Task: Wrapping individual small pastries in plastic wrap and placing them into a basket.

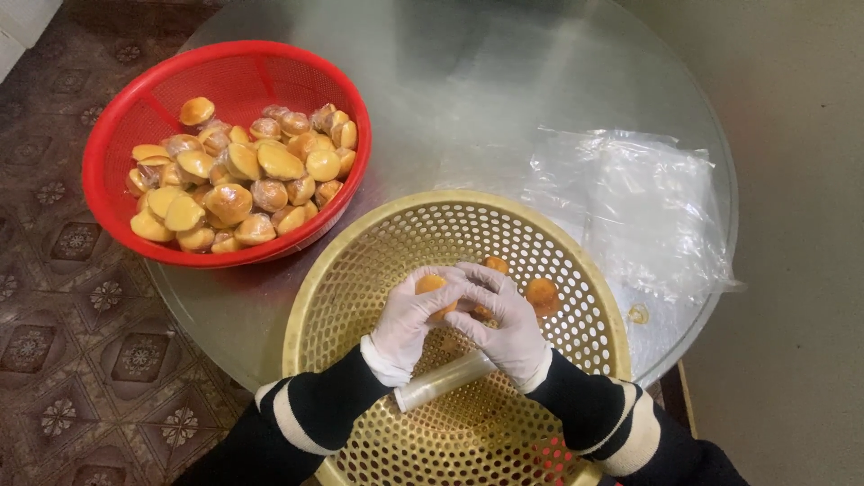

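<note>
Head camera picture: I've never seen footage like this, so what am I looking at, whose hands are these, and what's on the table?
This is one view from a camera worn on a person's head, looking down. The gloved left hand and right hand meet over a yellow perforated basket, holding small round golden cakes and a clear narrow bag. A red basket of wrapped cakes and a pile of clear plastic bags lie on the round glass table.

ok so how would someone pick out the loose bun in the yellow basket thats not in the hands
Start at the round glass table and find the yellow perforated basket at its near edge, below the red basket heaped with buns. Inside it, just right of the gloved right hand, lies one bun. It alone lies free of both hands; the others are between the fingers.
</note>
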